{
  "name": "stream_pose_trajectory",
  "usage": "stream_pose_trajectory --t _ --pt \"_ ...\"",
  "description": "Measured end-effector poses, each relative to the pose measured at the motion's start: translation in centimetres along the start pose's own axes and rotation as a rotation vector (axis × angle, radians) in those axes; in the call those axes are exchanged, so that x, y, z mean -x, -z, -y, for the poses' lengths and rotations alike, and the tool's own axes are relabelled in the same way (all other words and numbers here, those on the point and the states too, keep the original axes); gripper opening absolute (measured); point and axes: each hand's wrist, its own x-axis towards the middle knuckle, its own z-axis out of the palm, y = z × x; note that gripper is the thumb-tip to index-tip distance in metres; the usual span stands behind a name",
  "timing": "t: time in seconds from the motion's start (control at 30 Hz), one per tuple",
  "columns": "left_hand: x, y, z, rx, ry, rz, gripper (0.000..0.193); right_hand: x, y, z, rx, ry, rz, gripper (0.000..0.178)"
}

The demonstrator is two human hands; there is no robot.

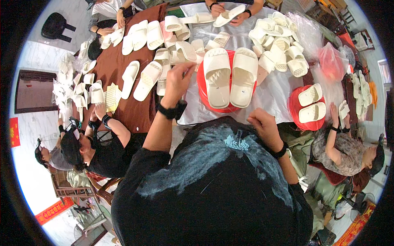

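Two cream slide slippers (217, 78) (244, 78) lie side by side, toes away from me, on a round red stand (202, 88) in front of me. Just left of them, my left hand (179, 82) is raised over the table with its fingers curled into a pinch; anything between the fingertips is too small to make out. My right hand (264, 124) is closed loosely near the table's front edge, below and right of the stand, its palm hidden. Neither hand touches the slippers. Two more cream slippers (130, 78) (147, 80) lie left of my left hand.
A slipper pile (279, 37) stands at the back right. Another red stand (296, 119) bears a pair at right. Co-workers' hands (100, 110) (334, 115) work at both sides, another's (217, 9) at the far edge. A yellow sticker sheet (111, 98) lies on brown cloth (111, 69).
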Motion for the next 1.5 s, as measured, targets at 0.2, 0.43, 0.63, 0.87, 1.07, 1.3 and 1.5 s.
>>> stream_pose_trajectory --t 0.2,0.43,0.63,0.87,1.07,1.3,1.5 --pt "3.8 3.5 -4.6 0.235 0.122 0.489 0.026 -0.9 -0.6 1.7 -0.018 0.062 -0.009 0.012" --pt "4.2 1.8 -7.5 0.344 -0.079 0.69 0.033 -1.2 -0.9 2.4 -0.007 -0.031 0.08 0.013" --pt "4.5 -0.4 -7.6 0.393 -0.144 0.752 0.035 -0.8 -1.8 2.0 0.093 -0.026 0.021 0.013" --pt "5.6 -3.9 -6.3 0.274 -0.206 0.796 0.021 -0.5 -2.5 1.3 0.186 0.008 -0.016 0.012" --pt "6.2 -6.0 -4.6 0.279 -0.202 0.76 0.015 -0.9 -3.1 0.0 0.183 0.006 0.0 0.012" --pt "6.6 -5.9 -4.3 0.187 -0.2 0.719 0.014 -1.1 -3.2 -0.5 0.217 -0.003 0.039 0.013" --pt "6.7 -4.4 -4.4 0.096 -0.144 0.68 0.013 -0.7 -2.7 -0.1 0.222 -0.03 0.049 0.013"
